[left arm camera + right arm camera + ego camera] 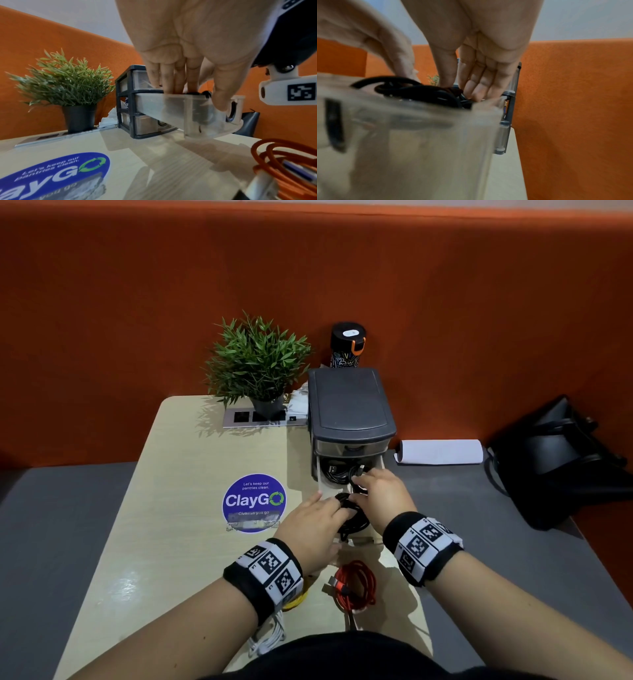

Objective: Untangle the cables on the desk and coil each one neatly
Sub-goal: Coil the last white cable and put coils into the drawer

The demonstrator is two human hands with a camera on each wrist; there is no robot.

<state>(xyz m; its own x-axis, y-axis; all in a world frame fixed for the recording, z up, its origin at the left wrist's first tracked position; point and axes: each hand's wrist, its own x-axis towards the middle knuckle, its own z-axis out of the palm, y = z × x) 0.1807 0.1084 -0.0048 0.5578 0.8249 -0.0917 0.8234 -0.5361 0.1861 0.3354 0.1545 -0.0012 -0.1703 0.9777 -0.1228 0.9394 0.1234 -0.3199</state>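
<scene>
A clear drawer (359, 542) stands pulled out of a small grey drawer unit (349, 402) and holds a bundle of black cable (352, 518). My left hand (334, 503) reaches into the drawer with straight fingers (171, 81) pressing down on the black cable (193, 93), and its thumb lies against the drawer front (236, 108). My right hand (359, 484) pinches a loop of the black cable (419, 92) between thumb and fingers (476, 92) near the back of the drawer. A coiled red cable (356, 583) lies on the desk nearer me.
A yellow cable (296, 602) shows under my left wrist and a white cable (270, 635) lies at the desk's near edge. A potted plant (257, 361), socket panel (263, 417) and bottle (347, 344) stand at the back. A paper roll (440, 451) and black bag (561, 460) lie to the right.
</scene>
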